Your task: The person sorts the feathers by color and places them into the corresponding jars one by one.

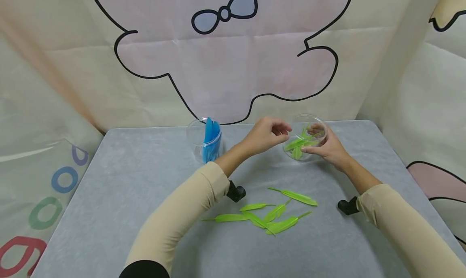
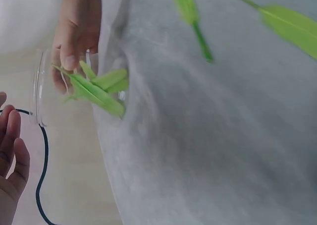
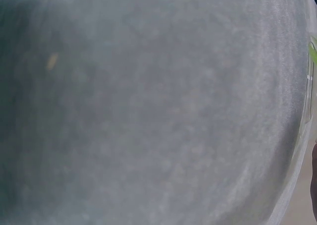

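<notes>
My right hand [image 1: 329,148] grips a clear plastic jar [image 1: 290,133] at the far right of the table, with its thumb on the near side and fingers round the back. Several green feathers [image 1: 297,143] lie inside the jar. Beside the jar's mouth is my left hand [image 1: 265,136], its fingers loosely bent and nothing visible between them. The left wrist view catches the left hand [image 2: 11,158] apart from the jar's rim [image 2: 37,88]. Several more green feathers [image 1: 231,217] lie loose on the table between the forearms.
A second clear jar [image 1: 195,145] with blue feathers [image 1: 212,134] standing in it is at the back of the table, left of the left forearm. A grey cloth covers the table [image 1: 138,181]. A printed curtain [image 1: 225,63] hangs behind the back edge.
</notes>
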`<state>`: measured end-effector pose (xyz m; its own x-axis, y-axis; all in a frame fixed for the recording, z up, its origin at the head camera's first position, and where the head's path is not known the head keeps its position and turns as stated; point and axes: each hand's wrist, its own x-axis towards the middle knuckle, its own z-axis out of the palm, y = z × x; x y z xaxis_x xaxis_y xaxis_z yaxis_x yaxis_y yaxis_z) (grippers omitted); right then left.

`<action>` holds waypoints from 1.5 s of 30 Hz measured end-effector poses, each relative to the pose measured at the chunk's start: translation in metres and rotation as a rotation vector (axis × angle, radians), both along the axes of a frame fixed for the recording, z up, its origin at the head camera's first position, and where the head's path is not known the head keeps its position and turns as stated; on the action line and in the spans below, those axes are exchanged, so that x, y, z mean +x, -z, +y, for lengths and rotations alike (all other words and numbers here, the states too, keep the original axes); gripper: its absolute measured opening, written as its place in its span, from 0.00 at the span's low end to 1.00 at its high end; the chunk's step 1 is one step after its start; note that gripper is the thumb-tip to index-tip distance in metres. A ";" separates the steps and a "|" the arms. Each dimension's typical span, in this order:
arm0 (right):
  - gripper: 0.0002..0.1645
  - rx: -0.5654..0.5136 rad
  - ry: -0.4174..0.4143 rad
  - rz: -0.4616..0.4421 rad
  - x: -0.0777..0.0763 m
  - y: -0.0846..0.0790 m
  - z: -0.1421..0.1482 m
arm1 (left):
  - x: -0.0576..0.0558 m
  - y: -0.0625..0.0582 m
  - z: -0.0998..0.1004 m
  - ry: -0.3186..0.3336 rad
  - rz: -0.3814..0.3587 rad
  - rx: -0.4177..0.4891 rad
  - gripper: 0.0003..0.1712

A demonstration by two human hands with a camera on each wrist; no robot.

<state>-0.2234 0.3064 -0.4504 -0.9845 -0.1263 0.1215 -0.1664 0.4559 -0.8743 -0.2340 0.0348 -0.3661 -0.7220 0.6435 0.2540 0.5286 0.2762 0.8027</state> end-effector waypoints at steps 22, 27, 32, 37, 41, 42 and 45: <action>0.47 0.033 0.014 -0.006 0.004 -0.003 0.006 | 0.054 0.044 -0.085 0.142 -0.098 -0.086 0.11; 0.48 0.023 0.002 0.005 0.002 -0.002 0.003 | 0.067 0.058 -0.106 0.175 -0.139 -0.092 0.12; 0.48 -0.006 -0.006 0.014 0.002 -0.001 0.002 | 0.083 0.071 -0.128 0.193 -0.187 -0.109 0.12; 0.48 -0.027 -0.009 0.017 0.001 -0.002 -0.001 | 0.096 0.080 -0.143 0.190 -0.231 -0.124 0.12; 0.48 -0.036 -0.013 0.019 0.002 -0.003 -0.001 | 0.106 0.085 -0.150 0.193 -0.266 -0.141 0.12; 0.48 -0.035 -0.013 0.018 0.002 -0.003 -0.001 | 0.108 0.086 -0.151 0.193 -0.274 -0.146 0.12; 0.48 -0.017 -0.007 0.011 0.003 -0.002 -0.001 | 0.112 0.088 -0.154 0.181 -0.298 -0.164 0.12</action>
<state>-0.2206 0.3057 -0.4482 -0.9822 -0.1310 0.1346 -0.1793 0.4402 -0.8798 -0.1224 -0.1197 -0.4545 -0.6193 0.7823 -0.0672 0.3305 0.3374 0.8815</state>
